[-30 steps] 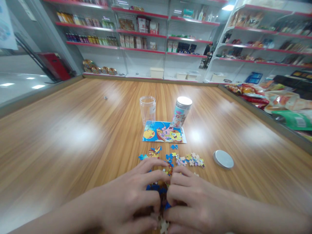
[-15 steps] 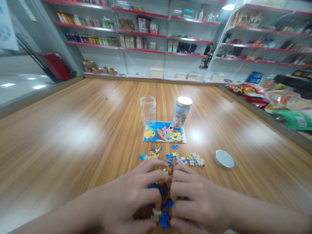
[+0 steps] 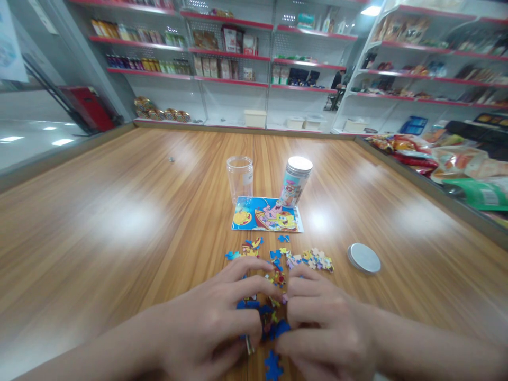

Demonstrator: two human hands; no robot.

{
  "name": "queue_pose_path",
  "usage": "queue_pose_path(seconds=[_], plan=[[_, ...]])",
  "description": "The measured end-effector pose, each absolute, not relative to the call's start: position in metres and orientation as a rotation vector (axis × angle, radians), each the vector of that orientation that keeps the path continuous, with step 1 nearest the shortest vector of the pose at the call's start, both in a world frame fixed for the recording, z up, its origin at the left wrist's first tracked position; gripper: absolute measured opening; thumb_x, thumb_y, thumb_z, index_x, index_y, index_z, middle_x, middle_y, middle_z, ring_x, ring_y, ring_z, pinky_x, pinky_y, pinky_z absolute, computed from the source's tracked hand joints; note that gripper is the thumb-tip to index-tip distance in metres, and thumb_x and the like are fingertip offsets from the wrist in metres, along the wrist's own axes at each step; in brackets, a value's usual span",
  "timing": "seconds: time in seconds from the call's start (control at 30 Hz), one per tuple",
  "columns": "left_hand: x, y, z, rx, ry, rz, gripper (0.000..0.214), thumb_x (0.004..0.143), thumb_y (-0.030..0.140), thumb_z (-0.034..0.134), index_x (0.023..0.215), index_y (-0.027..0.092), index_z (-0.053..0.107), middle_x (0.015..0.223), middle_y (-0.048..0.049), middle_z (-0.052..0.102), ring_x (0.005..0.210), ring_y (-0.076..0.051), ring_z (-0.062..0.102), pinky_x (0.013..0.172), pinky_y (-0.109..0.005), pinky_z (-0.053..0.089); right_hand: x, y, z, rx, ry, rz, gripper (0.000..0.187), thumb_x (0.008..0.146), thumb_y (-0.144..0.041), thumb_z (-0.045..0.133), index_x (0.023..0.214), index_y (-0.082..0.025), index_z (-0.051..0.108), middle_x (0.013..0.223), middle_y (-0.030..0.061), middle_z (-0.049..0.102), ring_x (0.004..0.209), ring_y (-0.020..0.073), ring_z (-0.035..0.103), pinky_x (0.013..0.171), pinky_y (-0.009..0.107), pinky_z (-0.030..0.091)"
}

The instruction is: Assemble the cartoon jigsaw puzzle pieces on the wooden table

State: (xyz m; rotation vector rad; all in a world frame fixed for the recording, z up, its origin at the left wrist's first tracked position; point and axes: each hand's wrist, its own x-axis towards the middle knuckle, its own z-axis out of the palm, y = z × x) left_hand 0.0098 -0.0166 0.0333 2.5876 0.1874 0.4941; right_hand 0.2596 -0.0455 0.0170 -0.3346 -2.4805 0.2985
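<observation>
Low in the head view, my left hand (image 3: 216,320) is curled over loose jigsaw pieces. Its thumb and a finger pinch a jigsaw piece (image 3: 249,345) turned edge-on. Beside it, my right hand (image 3: 329,323) is closed, with a blue jigsaw piece (image 3: 273,366) at its fingertips; its thumb is mostly hidden. Blue, yellow and red jigsaw pieces (image 3: 277,278) lie between and under the hands, partly covered. Beyond the fingers are more pieces (image 3: 317,259), some showing their pale backs. A picture card (image 3: 265,214) with cartoon figures lies flat past them.
Behind the card stand a clear open jar (image 3: 240,180) and a printed jar (image 3: 296,182) with a silver lid. A round silver lid (image 3: 364,258) rests to the right on the wooden table (image 3: 138,254). Packaged goods (image 3: 472,164) border the table's right side; stocked shelves stand behind.
The hands have moved slightly apart. The left hand's pale piece has tilted onto its edge, away from the blue piece. That blue piece has shifted a little right with my right hand.
</observation>
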Motion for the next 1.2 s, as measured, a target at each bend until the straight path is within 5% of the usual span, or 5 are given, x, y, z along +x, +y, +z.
queue_pose_path(seconds=[0.23,0.57,0.83,1.03,1.2], plan=[[0.009,-0.017,0.035,2.558,0.178,0.539,0.034,0.062,0.004,0.055,0.092,0.019,0.06,0.119,-0.011,0.062,0.122,-0.03,0.054,0.116,-0.058,0.04,0.268,-0.036,0.018,-0.837,-2.081,0.254,0.029,0.086,-0.002,0.055,0.108,-0.017,0.066,0.083,0.0048,0.056,0.074,0.0182,0.053,0.063,0.033,0.042],[0.006,-0.019,0.016,2.804,0.586,0.308,0.056,0.098,0.039,0.056,0.15,0.021,0.043,0.161,-0.0113,0.039,0.152,-0.037,0.027,0.123,-0.063,0.027,0.268,-0.031,0.01,-1.194,-2.202,0.327,0.038,0.085,-0.007,0.058,0.121,-0.018,0.059,0.113,0.013,0.055,0.107,0.0286,0.053,0.092,0.047,0.047],[0.007,-0.02,0.017,2.77,0.625,0.35,0.06,0.098,0.044,0.058,0.152,0.022,0.041,0.16,-0.0104,0.04,0.152,-0.034,0.031,0.126,-0.06,0.025,0.267,-0.031,0.014,-1.239,-2.224,0.247,0.007,0.092,-0.017,0.058,0.097,-0.018,0.063,0.092,0.0078,0.063,0.09,0.0253,0.056,0.082,0.042,0.04],[0.009,-0.02,0.02,2.733,0.625,0.427,0.046,0.097,0.04,0.059,0.138,0.019,0.053,0.154,-0.0119,0.047,0.149,-0.032,0.034,0.126,-0.055,0.027,0.267,-0.029,0.009,-1.077,-2.267,0.308,0.014,0.093,-0.01,0.055,0.101,-0.019,0.063,0.088,0.0042,0.065,0.088,0.0223,0.055,0.08,0.038,0.038],[0.007,-0.02,0.015,2.787,0.631,0.329,0.071,0.098,0.047,0.057,0.159,0.022,0.028,0.164,-0.0097,0.034,0.153,-0.038,0.025,0.124,-0.064,0.024,0.266,-0.032,0.009,-1.049,-2.264,0.338,0.025,0.089,-0.006,0.053,0.108,-0.018,0.063,0.097,0.0081,0.065,0.094,0.0249,0.055,0.084,0.041,0.042]])
